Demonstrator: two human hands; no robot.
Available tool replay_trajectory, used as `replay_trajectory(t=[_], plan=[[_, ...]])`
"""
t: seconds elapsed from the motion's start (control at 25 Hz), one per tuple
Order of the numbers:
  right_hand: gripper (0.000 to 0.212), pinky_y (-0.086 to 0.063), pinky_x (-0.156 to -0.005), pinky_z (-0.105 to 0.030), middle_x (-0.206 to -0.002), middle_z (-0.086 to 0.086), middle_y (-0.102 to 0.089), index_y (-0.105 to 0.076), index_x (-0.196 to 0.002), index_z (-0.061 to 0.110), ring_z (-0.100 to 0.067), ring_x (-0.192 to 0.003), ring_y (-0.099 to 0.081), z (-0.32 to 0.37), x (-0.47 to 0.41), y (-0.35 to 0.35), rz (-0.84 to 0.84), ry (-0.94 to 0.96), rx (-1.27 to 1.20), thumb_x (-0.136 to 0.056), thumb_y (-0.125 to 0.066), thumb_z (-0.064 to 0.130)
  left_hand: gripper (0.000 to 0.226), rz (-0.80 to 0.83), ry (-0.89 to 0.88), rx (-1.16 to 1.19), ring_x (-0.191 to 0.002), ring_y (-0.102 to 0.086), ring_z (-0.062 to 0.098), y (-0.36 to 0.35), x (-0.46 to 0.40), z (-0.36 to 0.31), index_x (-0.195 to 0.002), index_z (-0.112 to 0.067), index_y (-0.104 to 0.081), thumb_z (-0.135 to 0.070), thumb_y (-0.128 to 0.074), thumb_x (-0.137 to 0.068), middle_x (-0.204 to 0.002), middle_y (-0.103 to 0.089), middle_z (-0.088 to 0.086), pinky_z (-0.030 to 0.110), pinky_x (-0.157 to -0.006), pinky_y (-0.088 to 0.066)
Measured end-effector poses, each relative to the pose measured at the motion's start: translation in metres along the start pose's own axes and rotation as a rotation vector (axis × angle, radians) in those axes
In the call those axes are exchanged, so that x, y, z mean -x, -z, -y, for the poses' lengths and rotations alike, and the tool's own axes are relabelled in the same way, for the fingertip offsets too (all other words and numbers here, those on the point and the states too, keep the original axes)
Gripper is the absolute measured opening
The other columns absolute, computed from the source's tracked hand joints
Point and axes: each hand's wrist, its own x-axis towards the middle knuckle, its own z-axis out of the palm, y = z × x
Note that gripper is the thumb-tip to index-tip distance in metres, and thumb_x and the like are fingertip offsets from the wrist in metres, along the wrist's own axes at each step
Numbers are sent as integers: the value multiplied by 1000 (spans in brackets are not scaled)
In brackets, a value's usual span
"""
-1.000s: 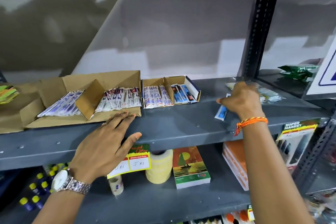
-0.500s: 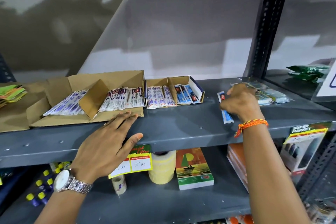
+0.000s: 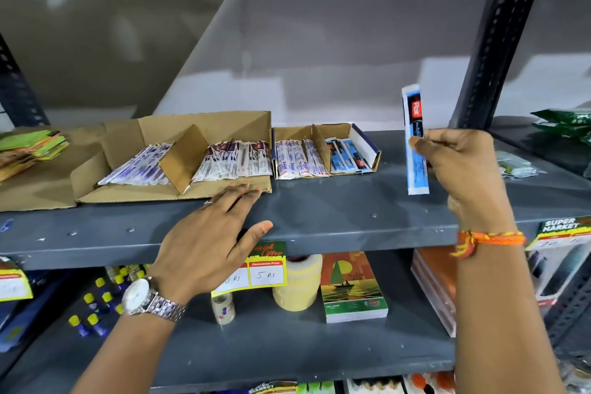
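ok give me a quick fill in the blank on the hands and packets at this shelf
1. The right hand holds a packet upright, and its lower part is mostly ___ in colour.
2. The left hand rests open at the front of the shelf and wears a ___ on its wrist.
3. Matching packets lie in the small box, in its ___ compartment.
Missing words: blue; watch; right.

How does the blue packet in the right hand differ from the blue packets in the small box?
Pose: the held packet stands upright above the shelf; the boxed packets lie side by side in the small box's right compartment.
Hold: the right hand pinches the held packet; nothing touches the boxed packets.
Count: the held packet is one; the boxed packets are several.
Both are long and blue with a red-and-black label.
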Motion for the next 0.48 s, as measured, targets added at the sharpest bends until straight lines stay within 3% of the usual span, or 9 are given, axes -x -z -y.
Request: replay_trajectory(t=[0.08,0.2,0.32,0.48], plan=[[3,-46,-52,-22,-63,2,-69,-75,-89,11,-14,-58,-52,13,25,-8,139,-31,-200,-87,-73,11,77,-7,0,-12,-147,-30,16,1,0,-1,-154,-21,-33,-69,-10,-97,-158,-38,0,36,-112,-37],[19,-51,-52,-20,-73,-6,-73,-76,-93,5,-13,-60,-59,23,65,-28,390,-109,-372,-77,-76,14,79,-10,3,-33,-145,-33,17,3,1,-3,-153,-21,-34,-69,-7,-96,-156,-40,0,35,-110,-38],[5,-58,-57,-24,-76,-8,-75,-80,-77,14,-17,-67,-64,28,90,-45,499,-140,-376,-73,-78,14,83,-5,3,0,-147,-29,16,4,-1,-3,-154,-21,-33,-71,-5,-94,-159,-38,1,33,-115,-32],[10,-60,-62,-26,-79,-7,-78,-77,-77,14,-15,-71,-70,31,101,-54,555,-118,-322,-81,-76,5,78,-17,5,7,-145,-34,17,4,0,-3,-152,-23,-34,-70,-9,-96,-157,-40,-1,34,-110,-38]])
